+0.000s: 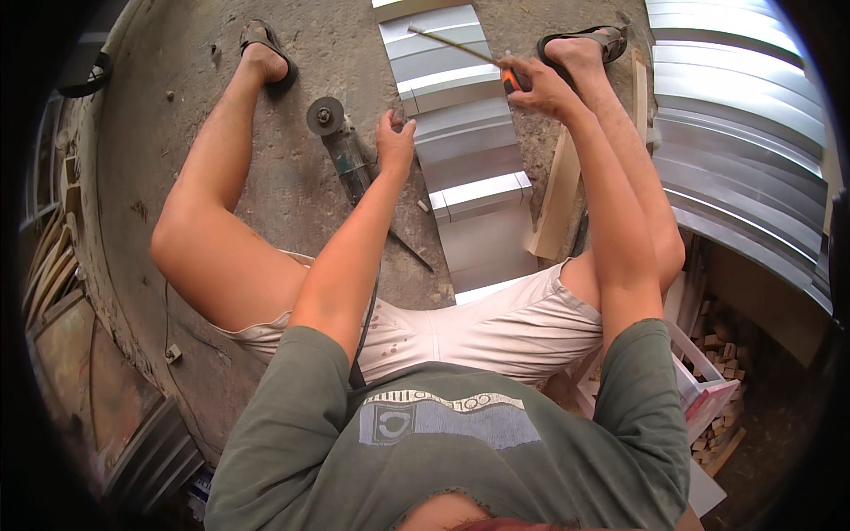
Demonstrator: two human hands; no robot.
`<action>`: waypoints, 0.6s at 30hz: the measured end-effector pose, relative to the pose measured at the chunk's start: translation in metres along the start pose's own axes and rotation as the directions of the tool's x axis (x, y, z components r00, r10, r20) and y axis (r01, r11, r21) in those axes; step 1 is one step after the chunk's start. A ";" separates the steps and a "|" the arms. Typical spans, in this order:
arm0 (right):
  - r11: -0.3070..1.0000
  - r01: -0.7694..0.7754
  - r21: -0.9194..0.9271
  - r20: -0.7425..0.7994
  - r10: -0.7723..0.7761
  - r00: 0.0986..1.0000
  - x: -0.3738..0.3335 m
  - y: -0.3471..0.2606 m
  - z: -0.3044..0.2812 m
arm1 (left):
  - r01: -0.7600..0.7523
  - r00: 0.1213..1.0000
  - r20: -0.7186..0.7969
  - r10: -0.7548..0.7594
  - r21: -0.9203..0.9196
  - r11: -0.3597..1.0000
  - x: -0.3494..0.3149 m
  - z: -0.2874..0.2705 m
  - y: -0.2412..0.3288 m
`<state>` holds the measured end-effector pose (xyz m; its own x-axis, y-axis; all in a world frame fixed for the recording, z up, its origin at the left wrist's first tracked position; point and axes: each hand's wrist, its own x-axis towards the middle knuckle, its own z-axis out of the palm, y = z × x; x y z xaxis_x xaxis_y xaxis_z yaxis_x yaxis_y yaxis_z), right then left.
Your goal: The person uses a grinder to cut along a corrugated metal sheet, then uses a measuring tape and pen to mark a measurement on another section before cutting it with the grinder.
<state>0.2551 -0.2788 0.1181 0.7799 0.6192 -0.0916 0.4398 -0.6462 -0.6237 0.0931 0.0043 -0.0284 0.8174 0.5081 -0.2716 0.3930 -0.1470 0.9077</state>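
Observation:
A long ribbed strip of silvery sheet metal (474, 190) lies on the ground between my legs, with thin dark lines across some of its ribs. Over its far right edge, my right hand (544, 88) grips an orange-and-black tape measure (510, 80). Its narrow blade (452, 42) sticks out to the far left above the metal. At the strip's left edge is my left hand (395, 142), its fingers curled together. Something small and dark shows between them, too little to name. Just left of that hand, an angle grinder (345, 159) with a round disc rests on the ground.
Beside the strip's right edge lies a wooden plank (556, 195). Large ribbed metal sheets (739, 142) are at the right. A pinkish stool (704, 389) and small wood blocks (726, 363) are at lower right. Bent strips (55, 265) stand at the left edge.

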 end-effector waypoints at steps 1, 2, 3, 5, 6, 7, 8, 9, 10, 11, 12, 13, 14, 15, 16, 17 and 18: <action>0.999 -0.021 -0.044 0.027 0.022 0.999 0.000 0.000 -0.006 | -0.007 1.000 -0.005 0.007 0.006 1.000 0.000 -0.001 0.000; 0.995 -0.044 -0.086 0.056 0.049 0.997 -0.006 -0.006 -0.010 | 0.012 1.000 -0.003 -0.012 -0.014 1.000 -0.004 -0.003 0.005; 0.990 -0.066 -0.128 0.085 0.077 0.993 -0.010 -0.012 -0.013 | 0.033 0.999 -0.001 -0.033 -0.033 0.999 -0.007 -0.004 0.009; 0.969 -0.144 -0.202 0.167 0.179 0.970 -0.016 -0.018 -0.023 | 0.081 0.997 0.027 -0.079 -0.090 0.993 -0.013 -0.003 0.023; 0.962 -0.154 -0.227 0.191 0.199 0.961 -0.019 -0.017 -0.025 | 0.113 0.993 0.048 -0.108 -0.124 0.986 -0.017 -0.003 0.029; 0.953 -0.164 -0.253 0.214 0.221 0.952 -0.022 -0.017 -0.026 | 0.146 0.988 0.071 -0.136 -0.157 0.977 -0.020 -0.002 0.036; 0.953 -0.134 -0.273 0.243 0.203 0.948 -0.020 -0.018 -0.022 | 0.130 0.990 0.070 -0.122 -0.126 0.983 -0.018 -0.006 0.029; 0.951 -0.103 -0.292 0.272 0.186 0.944 -0.018 -0.019 -0.016 | 0.115 0.992 0.070 -0.108 -0.094 0.989 -0.013 -0.009 0.017; 0.948 -0.072 -0.309 0.301 0.169 0.938 -0.016 -0.019 -0.011 | 0.099 0.993 0.070 -0.095 -0.062 0.993 -0.010 -0.011 0.006; 0.947 -0.080 -0.311 0.325 0.184 0.928 -0.016 -0.021 -0.007 | 0.083 0.993 0.081 -0.080 -0.035 0.996 -0.009 -0.011 0.001; 0.946 -0.086 -0.312 0.348 0.198 0.916 -0.015 -0.024 -0.001 | 0.067 0.994 0.091 -0.066 -0.008 0.998 -0.008 -0.011 -0.004; 0.945 -0.092 -0.313 0.371 0.211 0.904 -0.013 -0.028 0.005 | 0.050 0.994 0.101 -0.051 0.019 0.999 -0.007 -0.011 -0.008; 0.933 -0.105 -0.345 0.375 0.240 0.896 -0.013 -0.027 0.011 | 0.068 0.993 0.092 -0.068 0.007 0.998 -0.010 -0.009 -0.006; 0.925 -0.105 -0.364 0.366 0.246 0.898 -0.013 -0.027 0.016 | 0.086 0.993 0.083 -0.085 -0.006 0.996 -0.012 -0.006 -0.003; 0.918 -0.105 -0.383 0.357 0.252 0.899 -0.012 -0.026 0.020 | 0.104 0.992 0.072 -0.102 -0.019 0.994 -0.014 -0.003 0.000; 0.912 -0.103 -0.398 0.352 0.255 0.901 -0.012 -0.025 0.025 | 0.097 0.992 0.084 -0.096 -0.004 0.995 -0.017 -0.003 0.005; 0.905 -0.102 -0.413 0.350 0.261 0.900 -0.012 -0.023 0.028 | 0.088 0.991 0.097 -0.089 0.012 0.996 -0.019 -0.002 0.010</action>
<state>0.2233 -0.2592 0.1116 0.6602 0.5446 -0.5172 0.5024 -0.8321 -0.2349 0.0807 -0.0049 -0.0131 0.8162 0.4341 -0.3812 0.4686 -0.1114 0.8764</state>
